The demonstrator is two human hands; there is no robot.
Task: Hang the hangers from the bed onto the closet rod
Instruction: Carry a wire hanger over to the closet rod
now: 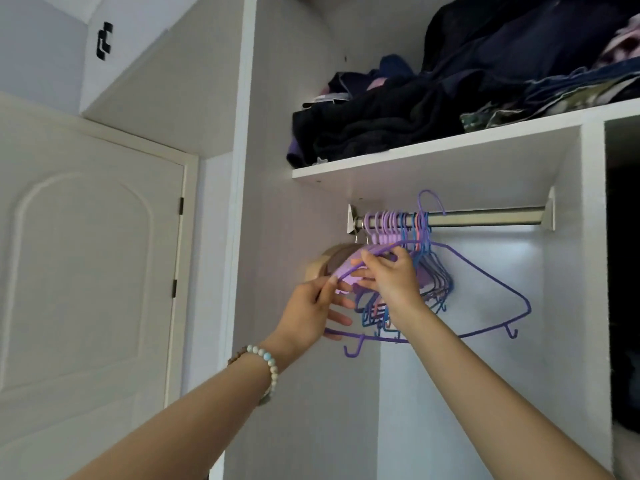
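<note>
A metal closet rod (pixel 485 216) runs under a white shelf. Several purple, lilac and blue hangers (pixel 391 223) hang bunched at its left end. A large purple wire hanger (pixel 498 285) is held up in front of them, its hook (pixel 431 202) raised just above the rod and not resting on it. My left hand (pixel 308 317) pinches the hanger's left shoulder wire. My right hand (pixel 388 275) grips the same wire closer to the neck. The hanger's lower bar with small hooks passes behind both wrists.
The white shelf (pixel 433 157) above the rod carries piled dark clothes (pixel 415 109). The rod's right half is bare. A tan roll-like object (pixel 325 265) sits on the closet's left wall. A white door (pixel 86 271) stands to the left, a dark compartment (pixel 623 289) to the right.
</note>
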